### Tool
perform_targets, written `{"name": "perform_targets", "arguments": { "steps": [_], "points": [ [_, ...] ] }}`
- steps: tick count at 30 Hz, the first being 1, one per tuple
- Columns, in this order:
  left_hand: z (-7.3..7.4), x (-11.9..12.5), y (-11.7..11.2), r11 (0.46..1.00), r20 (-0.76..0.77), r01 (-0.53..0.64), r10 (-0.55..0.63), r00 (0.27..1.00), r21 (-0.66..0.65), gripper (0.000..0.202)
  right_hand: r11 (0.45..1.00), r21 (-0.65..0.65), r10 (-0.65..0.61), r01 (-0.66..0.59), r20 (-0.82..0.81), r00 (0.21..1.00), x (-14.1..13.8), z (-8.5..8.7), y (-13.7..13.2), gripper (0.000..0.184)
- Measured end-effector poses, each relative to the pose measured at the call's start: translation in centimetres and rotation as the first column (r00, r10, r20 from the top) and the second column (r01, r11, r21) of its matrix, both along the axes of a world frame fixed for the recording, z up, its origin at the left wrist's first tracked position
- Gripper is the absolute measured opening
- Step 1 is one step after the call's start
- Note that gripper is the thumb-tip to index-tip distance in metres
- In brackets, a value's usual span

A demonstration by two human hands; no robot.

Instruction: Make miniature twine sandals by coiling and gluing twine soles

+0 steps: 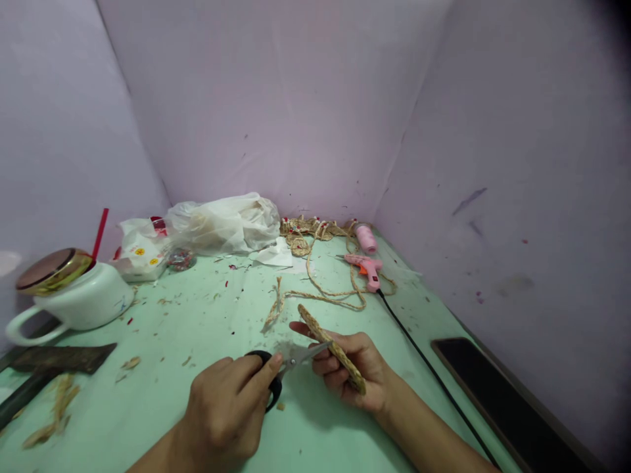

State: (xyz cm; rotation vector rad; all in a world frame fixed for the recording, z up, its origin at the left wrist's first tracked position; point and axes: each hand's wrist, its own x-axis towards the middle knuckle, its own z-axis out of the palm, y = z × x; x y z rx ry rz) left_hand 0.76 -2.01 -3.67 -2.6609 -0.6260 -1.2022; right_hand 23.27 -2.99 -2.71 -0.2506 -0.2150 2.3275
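Pale purple walls (296,98) around a green table (207,309); scissors (292,361) held at a braid (341,357), low centre

Left hand (224,407) grips the scissors by their black handles, blades running to the braid, contact unclear; right hand (365,364) closes on the braid, fingers and thumb around it, holding it slanted above the table; beyond lie loose cord (352,306), a pink glue gun (371,268) and a pink spool (365,238); mug (93,302) and dark-headed tool (64,359) at left, phone (493,401) at right; white bag (231,226) by the back wall
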Motion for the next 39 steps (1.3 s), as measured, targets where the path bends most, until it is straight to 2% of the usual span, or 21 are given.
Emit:
{"name": "perform_targets", "arguments": {
  "steps": [4,9,13,16,23,26,28,29,31,34,36,39],
  "points": [
    [0.4,0.0,0.1,0.998,-0.02,-0.045,0.046,0.999,0.042,0.036,1.0,0.002,-0.013,0.013,0.039,0.999,-0.2,0.2,0.0,0.051],
    [0.7,-0.1,0.1,0.994,-0.042,-0.1,0.102,0.994,0.052,0.035,0.992,0.05,-0.125,0.118,0.165,0.978,-0.1,0.3,0.2,0.059],
    [0.6,-0.2,0.2,0.984,-0.064,-0.171,0.174,0.983,0.049,0.036,0.985,0.075,-0.167,0.155,0.192,0.967,0.1,0.0,0.5,0.053],
    [0.5,-0.2,0.2,0.974,-0.067,-0.218,0.221,0.973,0.059,0.035,0.983,0.082,-0.176,0.162,0.209,0.962,0.2,-0.1,0.6,0.05],
    [0.6,-0.3,0.8,0.959,-0.068,-0.263,0.271,0.96,0.106,0.035,0.99,0.064,-0.141,0.129,0.249,0.958,0.1,0.4,0.6,0.059],
    [0.6,-0.7,1.3,0.921,-0.078,-0.375,0.384,0.92,0.105,0.034,0.988,0.07,-0.149,0.135,0.278,0.949,0.2,0.6,0.5,0.058],
    [0.7,-1.2,1.5,0.898,-0.054,-0.437,0.439,0.897,0.049,0.032,0.983,0.086,-0.182,0.163,0.303,0.936,0.2,0.7,0.5,0.053],
    [0.7,-1.3,1.6,0.905,-0.031,-0.425,0.425,0.905,0.006,0.031,0.976,0.099,-0.214,0.192,0.314,0.925,0.1,0.7,0.4,0.049],
    [0.8,-1.5,1.4,0.948,0.011,-0.306,0.308,0.951,-0.088,0.031,0.951,0.136,-0.309,0.279,0.334,0.891,-0.3,0.7,0.4,0.042],
    [0.8,-1.1,0.8,0.976,-0.005,-0.129,0.13,0.992,-0.174,0.034,0.881,0.22,-0.473,0.418,0.408,0.781,-0.9,0.7,0.3,0.043],
    [0.7,-0.7,0.5,0.979,-0.051,-0.088,0.08,0.995,-0.185,0.035,0.85,0.267,-0.527,0.455,0.456,0.717,-1.1,0.8,0.2,0.046],
    [0.6,-0.4,0.3,0.984,-0.09,-0.077,0.063,0.994,-0.163,0.034,0.851,0.281,-0.525,0.443,0.474,0.707,-1.2,0.9,0.1,0.045]
  ]
}}
